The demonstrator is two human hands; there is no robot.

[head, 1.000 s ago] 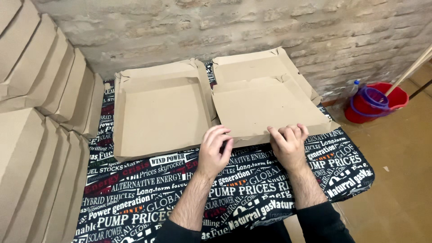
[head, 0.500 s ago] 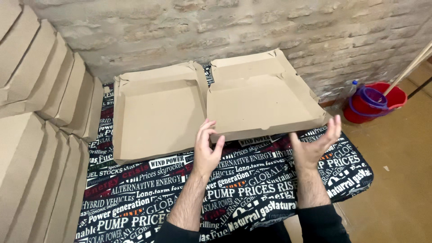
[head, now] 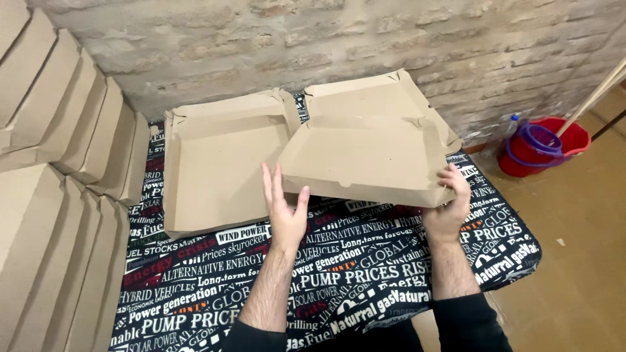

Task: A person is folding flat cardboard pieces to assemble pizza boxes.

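A brown cardboard pizza box (head: 365,160) lies unfolded on the right half of the table, its front panel tilted up off the cloth. My right hand (head: 448,207) grips that panel's front right corner, fingers curled over the edge. At the panel's front left corner, my left hand (head: 285,207) is held upright with its fingers spread and the palm facing the cardboard; it holds nothing. A second unfolded box (head: 218,169) lies flat to the left, just beyond my left hand.
A black tablecloth (head: 339,287) with printed lettering covers the table. Stacks of folded cardboard boxes (head: 59,195) lean along the left side. A brick wall (head: 326,45) rises behind. A red bucket (head: 544,146) with a mop handle (head: 600,96) stands on the floor at right.
Both hands left the flat panel's front edge and moved apart to its corners. The panel has risen from the table, and my right hand has closed on its right corner.
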